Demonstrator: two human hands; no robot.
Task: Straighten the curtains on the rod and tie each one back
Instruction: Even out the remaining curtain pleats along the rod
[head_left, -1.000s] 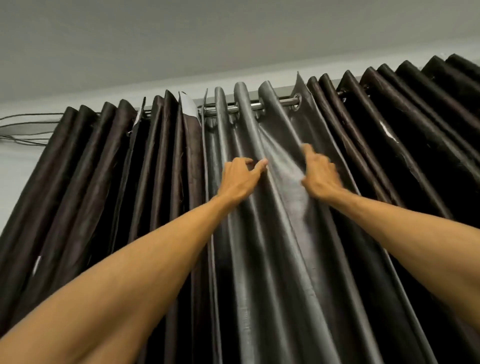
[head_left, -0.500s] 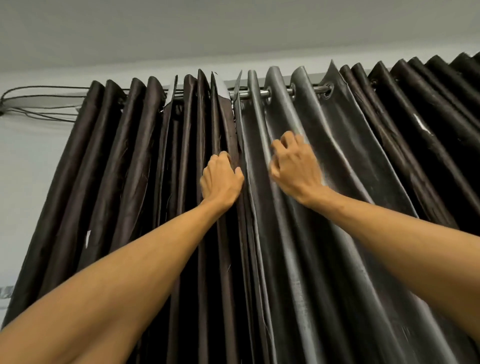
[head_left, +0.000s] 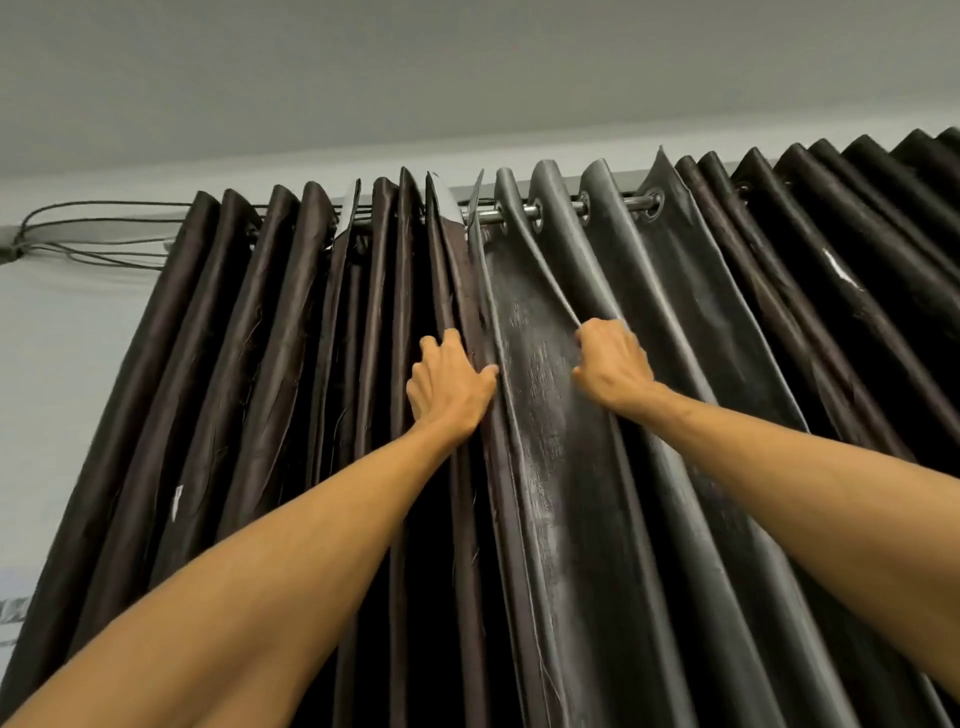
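Two dark brown curtains hang from a metal rod (head_left: 558, 209) by eyelets. The left curtain (head_left: 249, 332) shows its brown face in tight pleats. The near panel of the right curtain (head_left: 675, 338) shows its shiny grey backing, and its farther pleats are brown. My left hand (head_left: 451, 382) grips the inner edge folds where the two curtains meet. My right hand (head_left: 613, 364) pinches a grey pleat ridge that runs up to an eyelet. Both arms reach upward.
A bundle of thin cables (head_left: 83, 234) runs along the wall at the upper left, ending beside the left curtain's top. The grey ceiling (head_left: 467, 78) is close above the rod. Pale wall (head_left: 57, 364) shows left of the curtains.
My right hand has shifted to the right and now pinches a grey pleat, stretching the panel flat between my hands. My left hand stays on the edge folds.
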